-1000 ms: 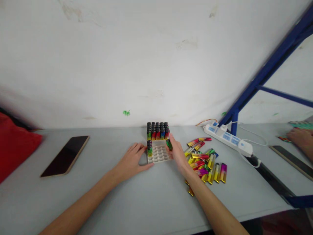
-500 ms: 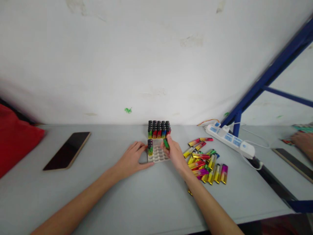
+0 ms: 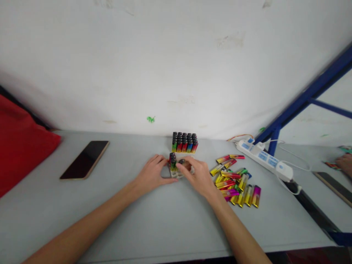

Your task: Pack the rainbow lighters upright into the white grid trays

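Observation:
A small white tray (image 3: 174,173) with rows of holes lies in front of me, mostly covered by my right hand. Several lighters (image 3: 172,161) with black tops stand upright along its left side. My left hand (image 3: 154,171) grips the tray's left front corner, thumb along the front edge and fingers at the side. Over the tray, my right hand (image 3: 195,173) pinches a lighter (image 3: 182,161) held upright, black top up. Whether its lower end sits in a hole is hidden by the fingers. Behind stands a block of upright black-topped lighters (image 3: 184,142).
To the right lies a loose pile of shiny coloured lighters (image 3: 233,183). Beyond it are a white power strip (image 3: 264,158) with cables and a blue metal frame (image 3: 291,106). A phone (image 3: 85,160) and red cloth (image 3: 24,143) lie left. Another person's hand (image 3: 345,163) shows far right.
My right hand has turned the green lighter from tilted to upright and brought it lower and left over the tray. My left hand stays at the tray. The view has shifted slightly.

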### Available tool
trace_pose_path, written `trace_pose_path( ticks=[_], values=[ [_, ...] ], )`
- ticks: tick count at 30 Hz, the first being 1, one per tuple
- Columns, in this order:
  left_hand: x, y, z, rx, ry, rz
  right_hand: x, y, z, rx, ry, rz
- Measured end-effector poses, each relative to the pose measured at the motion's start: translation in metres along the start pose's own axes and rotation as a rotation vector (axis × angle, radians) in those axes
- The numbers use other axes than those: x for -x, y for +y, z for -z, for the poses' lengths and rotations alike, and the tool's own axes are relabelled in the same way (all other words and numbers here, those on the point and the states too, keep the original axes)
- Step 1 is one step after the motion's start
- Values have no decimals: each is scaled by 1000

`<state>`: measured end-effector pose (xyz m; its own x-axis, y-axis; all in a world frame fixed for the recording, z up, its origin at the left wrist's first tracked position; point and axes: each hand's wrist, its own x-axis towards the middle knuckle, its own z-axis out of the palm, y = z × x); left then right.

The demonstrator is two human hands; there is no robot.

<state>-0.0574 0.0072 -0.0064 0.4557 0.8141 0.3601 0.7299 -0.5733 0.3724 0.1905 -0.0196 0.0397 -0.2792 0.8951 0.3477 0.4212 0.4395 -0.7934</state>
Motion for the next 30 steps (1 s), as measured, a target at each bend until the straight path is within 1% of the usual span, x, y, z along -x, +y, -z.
trace_pose_path(
  ticks=[2,5,7,9,11,13,14,16,18,20,23,25,26,27,28,30],
  values=[
    [0,0,0,4,-7,1,2,1,0,-38,-23,-11],
    [1,0,-1,16,-13,0,6,5,1,13,-105,6],
    [1,0,-1,20,-12,-4,7,6,1,118,-143,38],
    [2,-1,-2,23,-11,-8,6,2,-2,278,-159,70],
    [1,-2,-3,31,-6,-12,3,-4,-6,440,-155,77],
    [1,-4,-4,44,7,-18,-1,-10,-9,526,-140,69],
    [1,-5,-4,48,16,-21,-2,-13,-9,521,-127,67],
    [1,-7,-5,47,30,-21,-2,-13,0,426,-67,58],
    [0,-9,-5,34,30,-18,6,-9,20,316,41,19],
    [0,-11,-5,23,25,-16,23,1,50,302,163,-62],
    [0,-14,-5,29,23,-17,61,22,104,445,317,-196],
    [-1,-15,-5,48,33,-18,85,36,137,536,373,-262],
    [-1,-16,-5,58,37,-18,95,43,150,573,360,-278],
    [-1,-17,-5,67,39,-17,101,49,161,601,321,-279],
    [-2,-17,-5,72,41,-17,105,55,169,624,273,-270],
    [-2,-18,-5,75,42,-19,104,63,178,650,152,-255]
  ],
)
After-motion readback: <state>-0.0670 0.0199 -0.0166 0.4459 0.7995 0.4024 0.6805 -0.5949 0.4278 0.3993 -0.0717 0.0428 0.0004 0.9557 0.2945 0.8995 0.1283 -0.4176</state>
